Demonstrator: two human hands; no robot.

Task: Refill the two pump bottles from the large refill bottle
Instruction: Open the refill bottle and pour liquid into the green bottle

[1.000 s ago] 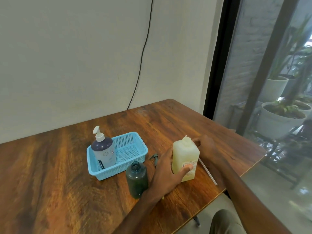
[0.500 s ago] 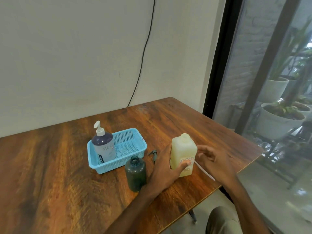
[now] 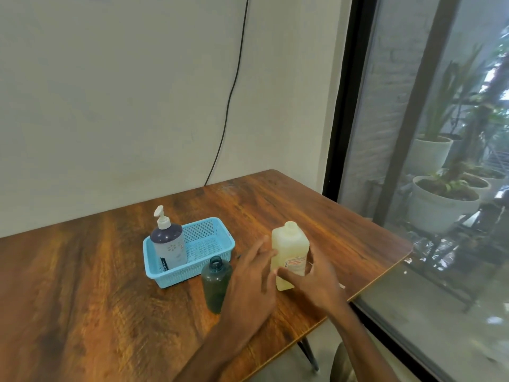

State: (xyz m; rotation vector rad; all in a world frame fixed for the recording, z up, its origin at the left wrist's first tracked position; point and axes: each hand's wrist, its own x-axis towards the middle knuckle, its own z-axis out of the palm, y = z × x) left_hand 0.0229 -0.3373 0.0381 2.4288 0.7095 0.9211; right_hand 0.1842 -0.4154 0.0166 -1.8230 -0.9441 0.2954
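The pale yellow refill bottle (image 3: 289, 244) stands upright on the wooden table (image 3: 82, 299), its neck uncapped. My right hand (image 3: 316, 282) wraps its lower part, thumb across the front and fingers round the right side. Just left of the bottle is my left hand (image 3: 253, 279), blurred, with fingers spread and its fingertips at the bottle's left edge. A dark green bottle (image 3: 216, 282) with an open neck stands by my left wrist. The purple pump bottle (image 3: 169, 246) stands in the blue basket (image 3: 217, 244), pump on.
A tip of the dark pump head (image 3: 238, 255) shows behind my left hand, and an end of its white tube (image 3: 341, 285) pokes out past my right hand. The table's right edge runs close to the glass window (image 3: 440, 133). A black cable (image 3: 231, 92) hangs on the wall.
My right hand came down from the bottle's top and round to its lower front, taking hold. My left hand let go of the bottle and opened, drifting slightly left.
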